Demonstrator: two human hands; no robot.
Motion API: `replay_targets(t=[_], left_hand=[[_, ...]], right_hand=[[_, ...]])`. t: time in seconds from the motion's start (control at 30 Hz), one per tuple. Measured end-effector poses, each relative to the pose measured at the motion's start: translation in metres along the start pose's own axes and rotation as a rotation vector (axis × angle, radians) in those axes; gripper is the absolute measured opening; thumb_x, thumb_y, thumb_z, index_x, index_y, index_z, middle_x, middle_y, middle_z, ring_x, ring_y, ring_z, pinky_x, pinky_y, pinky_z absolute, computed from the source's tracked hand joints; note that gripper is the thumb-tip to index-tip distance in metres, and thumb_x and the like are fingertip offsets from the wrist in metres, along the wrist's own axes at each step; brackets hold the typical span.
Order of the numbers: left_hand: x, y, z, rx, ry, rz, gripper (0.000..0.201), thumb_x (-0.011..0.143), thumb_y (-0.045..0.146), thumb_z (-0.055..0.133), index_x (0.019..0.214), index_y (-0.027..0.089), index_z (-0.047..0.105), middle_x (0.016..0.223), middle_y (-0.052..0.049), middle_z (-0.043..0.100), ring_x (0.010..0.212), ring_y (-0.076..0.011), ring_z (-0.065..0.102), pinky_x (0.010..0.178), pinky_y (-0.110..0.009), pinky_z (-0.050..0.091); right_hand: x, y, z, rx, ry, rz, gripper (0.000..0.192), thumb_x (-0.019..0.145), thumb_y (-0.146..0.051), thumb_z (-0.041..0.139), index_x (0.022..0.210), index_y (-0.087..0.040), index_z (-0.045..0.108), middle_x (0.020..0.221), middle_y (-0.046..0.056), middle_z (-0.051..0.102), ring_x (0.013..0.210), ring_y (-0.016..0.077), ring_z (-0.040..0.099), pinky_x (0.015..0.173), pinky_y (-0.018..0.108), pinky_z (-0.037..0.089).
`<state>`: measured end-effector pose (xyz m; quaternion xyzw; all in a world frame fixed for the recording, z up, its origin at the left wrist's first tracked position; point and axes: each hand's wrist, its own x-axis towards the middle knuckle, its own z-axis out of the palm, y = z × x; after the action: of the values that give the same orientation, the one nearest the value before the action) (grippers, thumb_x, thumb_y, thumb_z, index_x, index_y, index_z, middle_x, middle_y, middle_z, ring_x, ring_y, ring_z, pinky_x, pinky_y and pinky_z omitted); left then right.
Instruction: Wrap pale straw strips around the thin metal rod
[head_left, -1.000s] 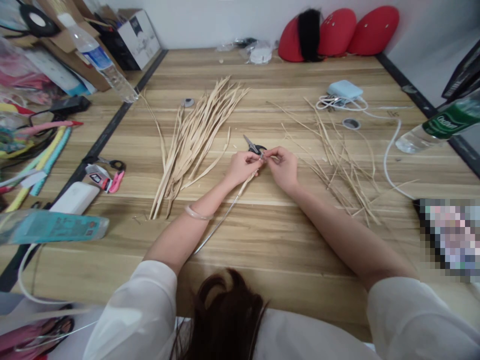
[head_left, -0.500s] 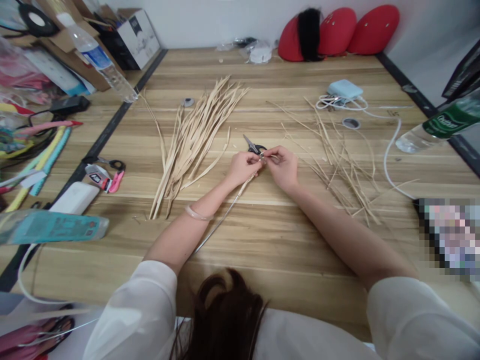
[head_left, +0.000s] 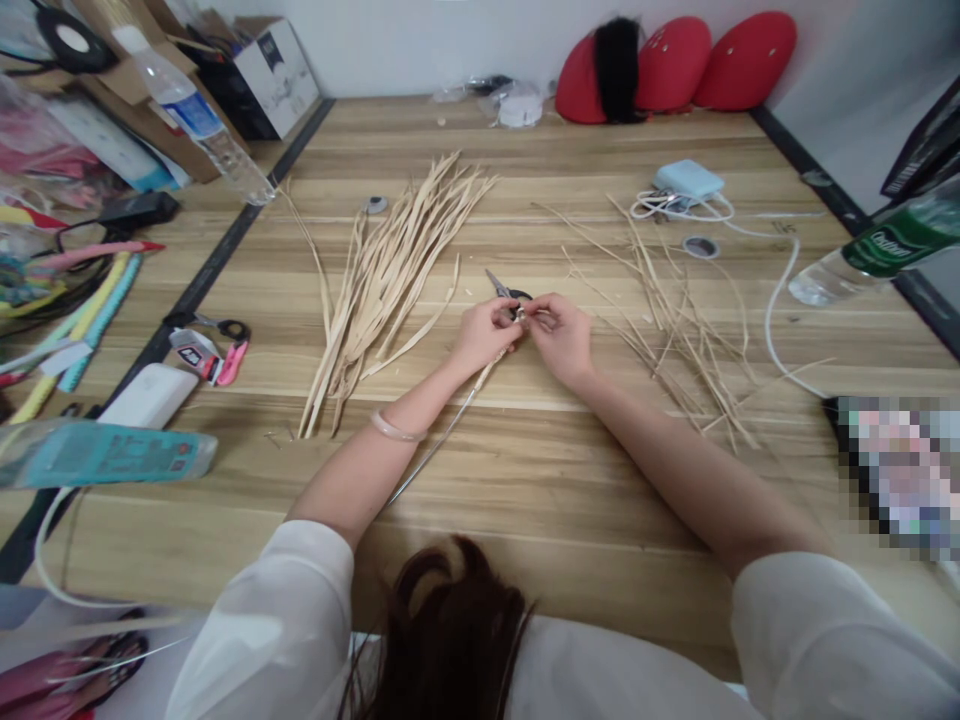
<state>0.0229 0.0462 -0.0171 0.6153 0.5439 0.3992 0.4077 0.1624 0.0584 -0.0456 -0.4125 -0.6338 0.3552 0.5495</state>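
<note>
My left hand point(head_left: 482, 337) is closed around the upper end of a thin metal rod point(head_left: 435, 447). Pale straw-like strip point(head_left: 491, 367) wraps the part of the rod just below the fingers; the bare lower end slants toward my left forearm. My right hand point(head_left: 562, 338) pinches at the rod's tip, its fingertips meeting those of the left. What the right fingers hold is too small to make out. Just beyond the hands lie scissors point(head_left: 498, 284) with dark handles, partly hidden by the fingers.
Flat dried strips point(head_left: 397, 265) lie in a bundle left of my hands, thinner stalks point(head_left: 675, 330) to the right. A light-blue charger point(head_left: 688, 178) with white cable, a green-labelled bottle point(head_left: 885, 245), a tape roll point(head_left: 700, 247) and a white power bank point(head_left: 150, 395) surround them.
Both hands stay in nearly the same place. The right hand has shifted slightly left, and the fingertips have changed position a little at the rod's tip.
</note>
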Motion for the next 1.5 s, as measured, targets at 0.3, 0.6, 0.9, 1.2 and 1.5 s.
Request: replay_targets(t=[0.3, 0.6, 0.9, 1.2, 1.5], left_hand=[[0.001, -0.004, 0.002, -0.025, 0.043, 0.019, 0.022, 0.069, 0.019, 0.061, 0.091, 0.016, 0.063, 0.057, 0.003, 0.062, 0.048, -0.0114, 0.060, 0.054, -0.023, 0.046], [0.000, -0.002, 0.001, -0.042, 0.033, -0.004, 0.023, 0.068, 0.015, 0.061, 0.090, 0.016, 0.060, 0.056, 0.004, 0.061, 0.047, -0.0105, 0.058, 0.052, -0.021, 0.045], [0.001, -0.003, 0.003, -0.047, 0.059, -0.006, 0.017, 0.069, 0.016, 0.060, 0.085, 0.014, 0.061, 0.059, 0.001, 0.063, 0.046, -0.0104, 0.059, 0.050, -0.021, 0.045], [0.002, -0.005, 0.003, -0.051, 0.057, -0.005, 0.016, 0.069, 0.019, 0.060, 0.082, 0.011, 0.066, 0.063, -0.002, 0.065, 0.047, -0.0097, 0.059, 0.048, -0.020, 0.045], [0.002, -0.008, 0.001, -0.013, 0.070, 0.012, 0.023, 0.073, 0.030, 0.061, 0.081, 0.011, 0.072, 0.060, -0.002, 0.065, 0.047, -0.0104, 0.059, 0.046, -0.019, 0.041]], right_hand=[[0.000, -0.003, -0.004, -0.177, -0.052, -0.136, 0.016, 0.072, -0.011, 0.051, 0.077, -0.022, 0.061, 0.084, 0.003, 0.066, 0.085, 0.0179, 0.064, 0.081, 0.035, 0.054], [0.000, -0.008, -0.005, -0.200, -0.083, -0.146, 0.021, 0.070, -0.008, 0.048, 0.072, -0.023, 0.063, 0.084, 0.002, 0.069, 0.086, 0.0190, 0.066, 0.084, 0.036, 0.051], [-0.001, -0.010, -0.004, -0.174, -0.035, -0.201, 0.021, 0.072, -0.006, 0.049, 0.072, -0.022, 0.063, 0.083, 0.003, 0.070, 0.086, 0.0179, 0.067, 0.084, 0.035, 0.052], [0.000, -0.006, -0.003, -0.163, -0.008, -0.236, 0.018, 0.073, -0.008, 0.051, 0.071, -0.021, 0.063, 0.082, 0.003, 0.070, 0.085, 0.0178, 0.068, 0.082, 0.035, 0.054], [0.000, -0.005, -0.004, -0.153, -0.014, -0.247, 0.017, 0.072, -0.008, 0.052, 0.072, -0.020, 0.064, 0.080, 0.003, 0.069, 0.084, 0.0175, 0.067, 0.080, 0.035, 0.054]])
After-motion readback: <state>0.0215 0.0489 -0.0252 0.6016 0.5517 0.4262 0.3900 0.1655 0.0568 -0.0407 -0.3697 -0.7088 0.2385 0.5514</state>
